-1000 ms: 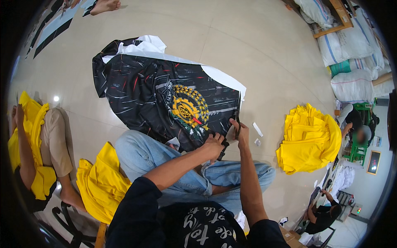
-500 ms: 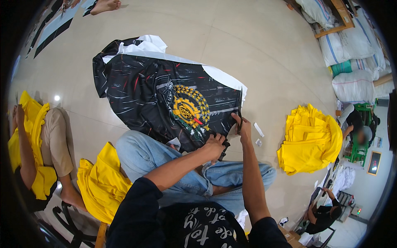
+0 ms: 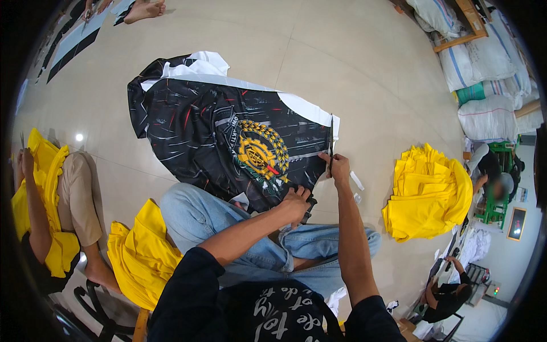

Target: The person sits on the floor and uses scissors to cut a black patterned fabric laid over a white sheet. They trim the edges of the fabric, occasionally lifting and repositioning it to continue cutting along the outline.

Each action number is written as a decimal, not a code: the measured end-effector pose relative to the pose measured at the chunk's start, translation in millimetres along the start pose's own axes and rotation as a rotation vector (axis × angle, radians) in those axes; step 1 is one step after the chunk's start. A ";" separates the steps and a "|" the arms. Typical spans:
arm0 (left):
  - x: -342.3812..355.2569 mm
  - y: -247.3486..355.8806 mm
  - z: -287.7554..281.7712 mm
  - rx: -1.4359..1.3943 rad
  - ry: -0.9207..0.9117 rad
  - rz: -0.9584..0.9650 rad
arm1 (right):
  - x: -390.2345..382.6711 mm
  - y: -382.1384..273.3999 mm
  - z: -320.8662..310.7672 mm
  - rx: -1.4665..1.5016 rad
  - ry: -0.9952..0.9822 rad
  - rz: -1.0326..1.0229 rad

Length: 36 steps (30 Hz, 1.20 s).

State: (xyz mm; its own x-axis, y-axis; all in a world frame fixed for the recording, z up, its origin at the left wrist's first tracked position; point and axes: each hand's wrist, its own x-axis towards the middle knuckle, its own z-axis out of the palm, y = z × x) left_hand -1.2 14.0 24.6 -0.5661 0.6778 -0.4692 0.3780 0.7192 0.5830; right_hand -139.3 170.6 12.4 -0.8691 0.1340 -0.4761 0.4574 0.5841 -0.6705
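Right fingers [image 3: 325, 157] around half-hidden scissors [image 3: 331, 135]

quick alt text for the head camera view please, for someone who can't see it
The right hand holds dark scissors at the right edge of black printed fabric with a gold emblem, while the left hand is at its near edge. The fabric is spread on a pale floor, with a yellow cloth pile to the right.

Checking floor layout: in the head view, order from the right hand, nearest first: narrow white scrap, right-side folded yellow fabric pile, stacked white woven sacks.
From the right hand:
1. Narrow white scrap: close by, right.
2. Folded yellow fabric pile: farther right.
3. White woven sacks: upper right.
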 end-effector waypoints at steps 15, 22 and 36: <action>2.5 -2.7 -2.7 -0.113 0.138 0.019 | -144.0 87.0 -74.3 1.056 -0.221 0.428; 20.5 -35.0 12.8 0.003 0.720 -0.240 | -222.1 117.4 -96.4 1.178 0.100 0.261; -37.3 -44.5 -12.3 -0.331 0.771 -0.899 | -227.4 108.1 -64.0 0.674 0.140 0.049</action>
State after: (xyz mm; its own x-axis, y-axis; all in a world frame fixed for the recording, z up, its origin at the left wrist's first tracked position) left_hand -5.9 -45.2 24.4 -0.8564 -0.3869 -0.3420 -0.5105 0.7342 0.4476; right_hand 95.7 254.5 84.6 -0.8397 0.2766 -0.4673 0.4745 -0.0448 -0.8791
